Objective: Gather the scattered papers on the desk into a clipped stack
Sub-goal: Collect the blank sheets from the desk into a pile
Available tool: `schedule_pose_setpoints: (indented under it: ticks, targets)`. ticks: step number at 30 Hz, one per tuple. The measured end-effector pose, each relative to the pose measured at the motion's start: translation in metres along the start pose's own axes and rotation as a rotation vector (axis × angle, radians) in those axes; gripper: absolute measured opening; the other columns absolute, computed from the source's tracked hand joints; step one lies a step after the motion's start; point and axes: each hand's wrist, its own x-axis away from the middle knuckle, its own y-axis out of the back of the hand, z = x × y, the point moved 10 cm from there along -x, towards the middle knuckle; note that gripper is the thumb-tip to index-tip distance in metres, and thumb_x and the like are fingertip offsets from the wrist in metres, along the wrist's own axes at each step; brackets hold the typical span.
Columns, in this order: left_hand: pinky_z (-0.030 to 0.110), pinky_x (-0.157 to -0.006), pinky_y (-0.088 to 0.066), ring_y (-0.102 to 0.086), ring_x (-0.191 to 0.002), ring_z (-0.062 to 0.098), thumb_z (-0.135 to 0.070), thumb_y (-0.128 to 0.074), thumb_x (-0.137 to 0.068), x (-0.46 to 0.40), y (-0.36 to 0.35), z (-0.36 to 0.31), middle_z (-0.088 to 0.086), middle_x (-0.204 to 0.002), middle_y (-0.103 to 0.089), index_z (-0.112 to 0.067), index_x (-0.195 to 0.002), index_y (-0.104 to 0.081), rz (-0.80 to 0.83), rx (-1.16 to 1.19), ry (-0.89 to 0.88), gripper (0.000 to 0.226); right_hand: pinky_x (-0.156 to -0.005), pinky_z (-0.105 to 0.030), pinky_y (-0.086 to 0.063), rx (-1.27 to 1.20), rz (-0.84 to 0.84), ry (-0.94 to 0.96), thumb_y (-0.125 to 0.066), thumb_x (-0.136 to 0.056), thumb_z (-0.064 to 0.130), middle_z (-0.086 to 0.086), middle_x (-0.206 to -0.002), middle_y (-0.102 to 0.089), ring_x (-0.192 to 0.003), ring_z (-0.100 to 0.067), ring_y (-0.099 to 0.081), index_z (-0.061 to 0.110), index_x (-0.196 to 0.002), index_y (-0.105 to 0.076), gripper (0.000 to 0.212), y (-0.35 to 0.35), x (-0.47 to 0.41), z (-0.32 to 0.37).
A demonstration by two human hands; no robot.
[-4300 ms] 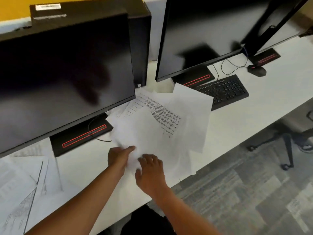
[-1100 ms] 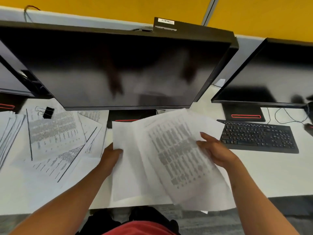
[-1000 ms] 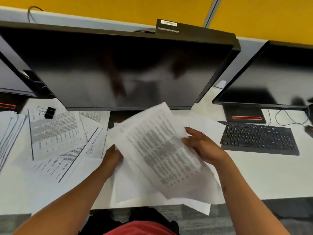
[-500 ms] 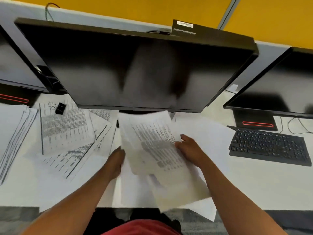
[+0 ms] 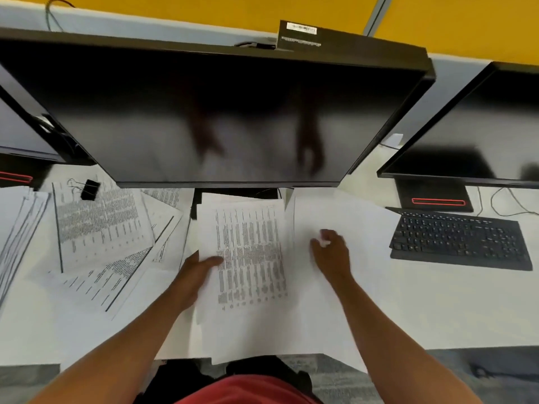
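left hand point(image 5: 198, 268): laid on the left edge of the printed sheet point(image 5: 250, 255), thumb over the top of it and fingers hidden beneath; sheet judged pinched, not just pressed.
right hand point(image 5: 331, 252): blurred; fingers curled over the blank sheets point(image 5: 344, 223), something white seen at the fingertips; whether paper is actually gripped cannot be told.
centre pile: printed sheet lies on top of loose white pages in front of the middle monitor point(image 5: 221, 112); edges not squared; lower pages hang past the front edge of the desk point(image 5: 437, 301).
left papers point(image 5: 99, 223): printed pages fanned out, overlapped at angles, well apart from the centre pile; not yet collected.
binder clip point(image 5: 89, 189): black, resting on the far-left printed page, near the monitor base; untouched.
keyboard point(image 5: 458, 240): just beside the blank sheets on the right.
risk 1: overhanging pages could be slid off the desk if the pile is pulled nearer.
risk 2: thin sheets could be creased or left behind if grabbed one-handed; bottom pages likely missed.
risk 3: clip may be knocked away or buried when the left papers are swept together.
risk 4: a crooked stack would be clipped if edges are not tapped square first.
progress: early, judged; two groups separate, clipping not begun.
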Motion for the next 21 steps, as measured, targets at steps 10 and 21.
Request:
schedule_pose_setpoints:
  ticks: [10,21]
  targets:
    - [0.041,-0.105,-0.044,-0.064,-0.113,0.026,-0.008,-0.078,-0.078,0.004,-0.007,-0.010,0.010,-0.115,-0.073,-0.008,-0.117,-0.063,0.084,0.103,0.049,0.042,-0.118,-0.054,-0.025,0.514,-0.001,0.144,-0.075,-0.081,0.054,-0.008,-0.165,-0.022,-0.149,-0.035,-0.024,0.022,-0.156,-0.027,0.094,0.072,-0.081,-0.001]
    - [0.043,-0.088,-0.055,-0.071,-0.103,0.036,-0.023,-0.086,-0.050,0.012,-0.042,-0.033,0.020,-0.112,-0.073,0.001,-0.115,-0.069,0.231,-0.027,-0.037,0.072,-0.083,-0.031,-0.041,0.629,0.206,0.313,-0.075,-0.087,0.036,-0.006,-0.128,-0.066,-0.109,-0.028,-0.061,0.022,-0.126,-0.062,0.043,0.073,-0.133,0.043]
